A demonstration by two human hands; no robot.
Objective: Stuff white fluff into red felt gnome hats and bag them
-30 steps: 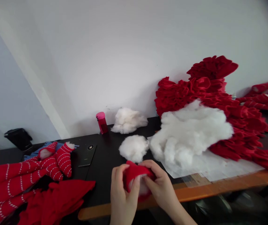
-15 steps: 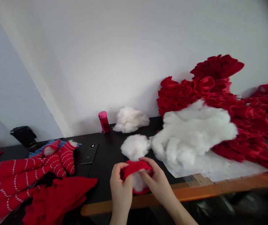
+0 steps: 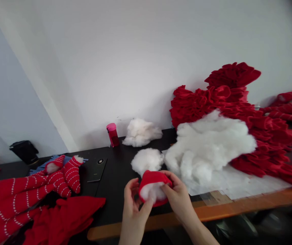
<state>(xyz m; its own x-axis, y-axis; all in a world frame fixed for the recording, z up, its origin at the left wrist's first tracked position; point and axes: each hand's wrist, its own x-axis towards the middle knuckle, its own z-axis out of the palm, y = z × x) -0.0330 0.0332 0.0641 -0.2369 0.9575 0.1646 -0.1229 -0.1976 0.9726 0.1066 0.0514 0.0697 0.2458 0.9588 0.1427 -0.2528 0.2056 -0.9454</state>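
Note:
A small red fabric piece (image 3: 153, 177) is held up over the table's front edge, its mouth facing me and white stuffing showing inside. My right hand (image 3: 177, 195) grips its right rim, thumb at the opening. On the other side, my left hand (image 3: 137, 206) has its thumb pressed on the stuffing at the lower left; its other fingers curve beside the fabric, partly hidden. Just behind the piece lies a round white clump of stuffing (image 3: 148, 160). A larger heap of stuffing (image 3: 209, 146) rests on a white sheet (image 3: 258, 185) to the right.
Red fabric pieces (image 3: 237, 76) are piled at the right. Against the wall are another stuffing clump (image 3: 142, 132) and a pink bottle (image 3: 113, 135). A phone (image 3: 97, 170), striped stuffed items (image 3: 26, 183) and red cloth pieces (image 3: 66, 217) lie on the left.
The red piece has tipped so its opening shows wider, with more stuffing visible. My left thumb has moved right onto the stuffing, and the fingers behind it have spread from the fabric.

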